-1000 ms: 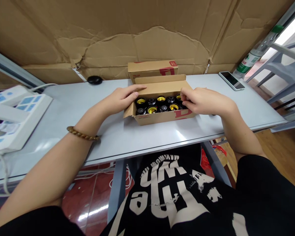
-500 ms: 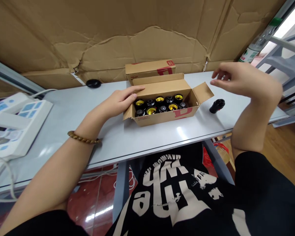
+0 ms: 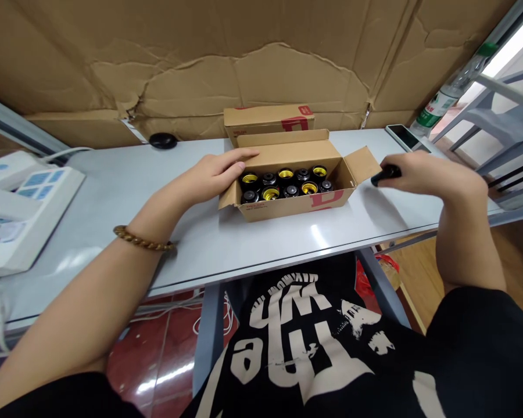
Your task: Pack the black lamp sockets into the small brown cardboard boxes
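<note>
An open cardboard box stands on the table, packed with two rows of black lamp holders. Some show yellow screw-threaded sockets facing up; others show their black ends. My left hand grips the box's left end, fingers stretched over the back edge and thumb at the side flap. To the right of the box, just past its open right flap, my right hand is closed around a single black lamp holder. That lamp holder is held above the table, its lower end pointing left; my fingers partly hide it.
A second cardboard box stands behind the open one. At the back right are a phone and a plastic bottle. A black round object lies at the back left, and a white power strip with cables sits far left.
My right hand has come down and taken hold of the lamp holder that stood on the table, lifting it. The phone has come into view. My left hand stays on the box.
</note>
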`<state>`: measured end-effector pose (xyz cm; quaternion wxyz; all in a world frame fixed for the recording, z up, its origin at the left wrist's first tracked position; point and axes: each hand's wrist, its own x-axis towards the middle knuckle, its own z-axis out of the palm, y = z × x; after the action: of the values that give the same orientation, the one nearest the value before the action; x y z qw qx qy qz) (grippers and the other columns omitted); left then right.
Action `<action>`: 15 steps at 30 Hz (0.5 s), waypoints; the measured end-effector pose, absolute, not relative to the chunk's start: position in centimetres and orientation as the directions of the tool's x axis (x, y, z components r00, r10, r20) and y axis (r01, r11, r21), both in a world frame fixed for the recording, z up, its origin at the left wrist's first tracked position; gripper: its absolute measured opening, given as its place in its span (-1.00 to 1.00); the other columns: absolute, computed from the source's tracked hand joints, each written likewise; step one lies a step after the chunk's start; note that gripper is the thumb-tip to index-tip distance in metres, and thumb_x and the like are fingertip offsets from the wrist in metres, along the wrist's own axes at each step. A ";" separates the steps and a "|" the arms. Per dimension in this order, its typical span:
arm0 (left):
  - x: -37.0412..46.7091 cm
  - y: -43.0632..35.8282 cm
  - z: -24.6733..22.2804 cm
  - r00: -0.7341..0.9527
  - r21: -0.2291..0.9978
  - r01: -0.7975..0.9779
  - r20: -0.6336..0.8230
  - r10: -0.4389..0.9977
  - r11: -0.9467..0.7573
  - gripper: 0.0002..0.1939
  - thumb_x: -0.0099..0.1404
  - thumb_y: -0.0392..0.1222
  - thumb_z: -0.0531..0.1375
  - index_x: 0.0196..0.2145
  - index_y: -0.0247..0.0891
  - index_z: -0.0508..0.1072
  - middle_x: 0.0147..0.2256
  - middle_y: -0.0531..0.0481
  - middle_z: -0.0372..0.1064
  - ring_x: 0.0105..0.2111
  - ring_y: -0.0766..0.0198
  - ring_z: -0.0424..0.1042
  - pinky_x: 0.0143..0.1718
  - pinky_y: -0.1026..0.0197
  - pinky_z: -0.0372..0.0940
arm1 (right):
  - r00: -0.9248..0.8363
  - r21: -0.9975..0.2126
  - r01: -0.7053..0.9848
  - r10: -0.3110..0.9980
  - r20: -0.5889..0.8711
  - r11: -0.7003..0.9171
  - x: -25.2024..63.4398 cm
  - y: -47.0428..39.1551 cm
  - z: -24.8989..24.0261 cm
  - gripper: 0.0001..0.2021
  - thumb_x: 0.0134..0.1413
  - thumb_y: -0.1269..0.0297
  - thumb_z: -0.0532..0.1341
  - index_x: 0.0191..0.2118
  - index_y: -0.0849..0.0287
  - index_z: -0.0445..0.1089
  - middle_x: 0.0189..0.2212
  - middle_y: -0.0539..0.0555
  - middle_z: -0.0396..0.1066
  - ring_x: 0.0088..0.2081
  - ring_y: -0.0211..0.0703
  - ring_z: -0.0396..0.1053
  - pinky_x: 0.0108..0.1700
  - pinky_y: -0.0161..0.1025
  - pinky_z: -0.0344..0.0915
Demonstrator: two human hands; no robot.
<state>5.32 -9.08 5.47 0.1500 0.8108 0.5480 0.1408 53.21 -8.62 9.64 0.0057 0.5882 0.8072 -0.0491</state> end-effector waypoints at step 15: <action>5.1 -8.8 5.2 0.383 0.387 0.839 0.083 0.920 -0.384 -0.24 0.67 0.13 -0.10 0.65 -0.16 0.36 0.52 -0.17 0.45 0.44 -0.28 0.48 0.53 -0.31 0.30 | -0.607 -0.267 0.567 0.614 0.503 0.779 44.2 -6.0 14.1 -0.60 0.39 0.00 0.38 0.21 0.05 0.63 0.08 0.20 0.73 0.01 0.13 0.64 0.11 0.09 0.56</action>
<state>5.10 -8.80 5.16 0.1419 0.8193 0.5366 0.1436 44.17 -6.03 14.06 -0.2958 0.3298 0.8956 -0.0400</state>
